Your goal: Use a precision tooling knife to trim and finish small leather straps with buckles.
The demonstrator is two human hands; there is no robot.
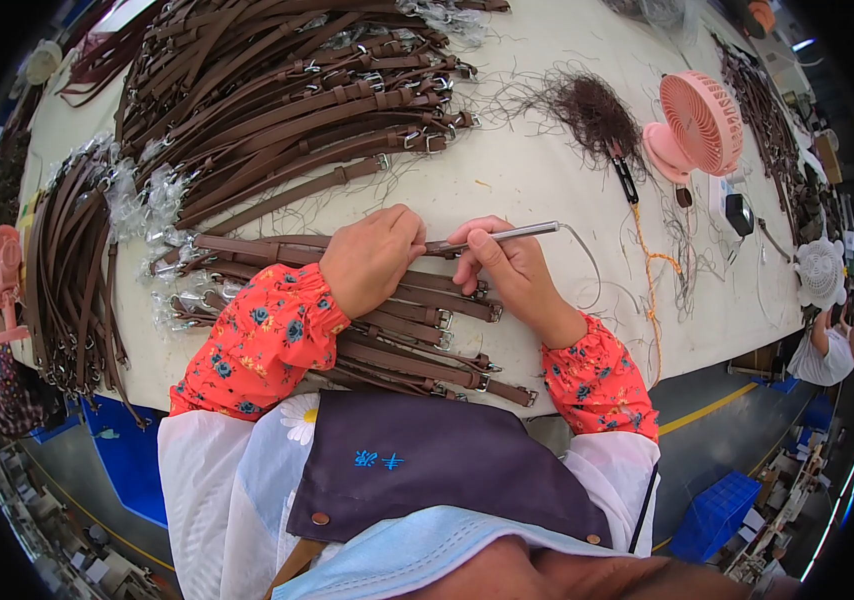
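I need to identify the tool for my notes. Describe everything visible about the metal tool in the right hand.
The metal tool is a slim, silvery, pen-like rod with a thin cord trailing from its far end in a loop across the white table. It lies nearly level, tilted slightly up to the right. The right hand grips it near the front; its tip meets a brown strap held down by the left hand. The tip's shape is too small to tell.

Leather-goods workshop: worktable (547,170) heaped with brown straps (297,100), desk fan (702,125).
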